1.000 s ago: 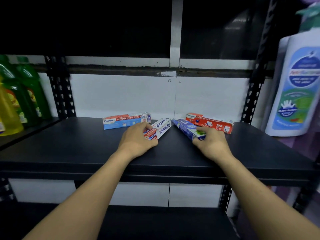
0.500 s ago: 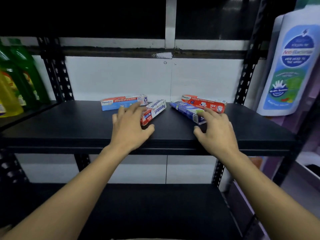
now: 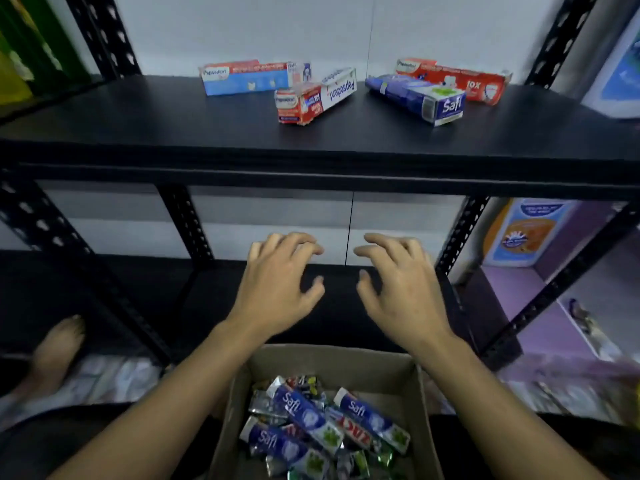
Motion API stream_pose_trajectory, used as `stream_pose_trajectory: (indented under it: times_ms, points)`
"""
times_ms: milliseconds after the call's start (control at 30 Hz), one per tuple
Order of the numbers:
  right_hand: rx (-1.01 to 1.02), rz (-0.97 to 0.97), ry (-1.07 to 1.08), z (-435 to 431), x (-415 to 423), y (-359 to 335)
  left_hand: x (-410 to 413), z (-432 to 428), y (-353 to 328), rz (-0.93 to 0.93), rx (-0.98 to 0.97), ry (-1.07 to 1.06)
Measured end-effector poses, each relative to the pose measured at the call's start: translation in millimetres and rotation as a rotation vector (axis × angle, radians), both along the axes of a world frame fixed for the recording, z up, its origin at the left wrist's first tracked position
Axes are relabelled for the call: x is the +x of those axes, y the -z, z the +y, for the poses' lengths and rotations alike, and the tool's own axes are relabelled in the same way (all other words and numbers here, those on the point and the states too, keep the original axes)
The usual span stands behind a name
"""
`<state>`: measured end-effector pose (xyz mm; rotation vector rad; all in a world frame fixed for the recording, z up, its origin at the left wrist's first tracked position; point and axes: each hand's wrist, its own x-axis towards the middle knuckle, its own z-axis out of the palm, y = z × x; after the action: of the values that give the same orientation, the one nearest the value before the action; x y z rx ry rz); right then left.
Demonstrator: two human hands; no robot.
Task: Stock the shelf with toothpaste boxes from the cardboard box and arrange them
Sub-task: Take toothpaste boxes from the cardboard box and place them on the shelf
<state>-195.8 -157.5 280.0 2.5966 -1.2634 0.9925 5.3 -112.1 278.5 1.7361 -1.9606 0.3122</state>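
Task items: a blue-and-red box [image 3: 252,77] and a red box [image 3: 453,81] lie flat along the back wall of the black shelf [image 3: 138,126]. A red-and-white box [image 3: 315,98] and a blue box [image 3: 415,98] lie angled in front of them, near ends splayed apart. The cardboard box [image 3: 332,362] sits below, holding blue packs [image 3: 304,414] in a loose heap. My left hand [image 3: 277,289] and right hand [image 3: 401,292] hover over its far rim, fingers spread, loosely bent, grasping nothing. Surroundings: green bottles [image 3: 34,46] upper left; a bare foot [image 3: 59,348] lower left.

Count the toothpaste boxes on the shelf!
4: blue Pepsodent box back left, white Pepsodent box centre, Safi box beside it, red box back right. None look hidden.
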Motion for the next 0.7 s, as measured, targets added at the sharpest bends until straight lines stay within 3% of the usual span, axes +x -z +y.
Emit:
stream_pose_trajectory:
  times_ms: [267,467,700]
  points:
    - [0.517,0.322,0.016,8,-8,133,10,24,137,0.019,0.525,-0.021]
    - [0.775,0.560,0.001,31,-22,206,7,52,229,0.071,0.813,-0.048]
    - [1.040,0.522,0.013,51,-34,264,16,76,294,0.218,0.996,-0.166]
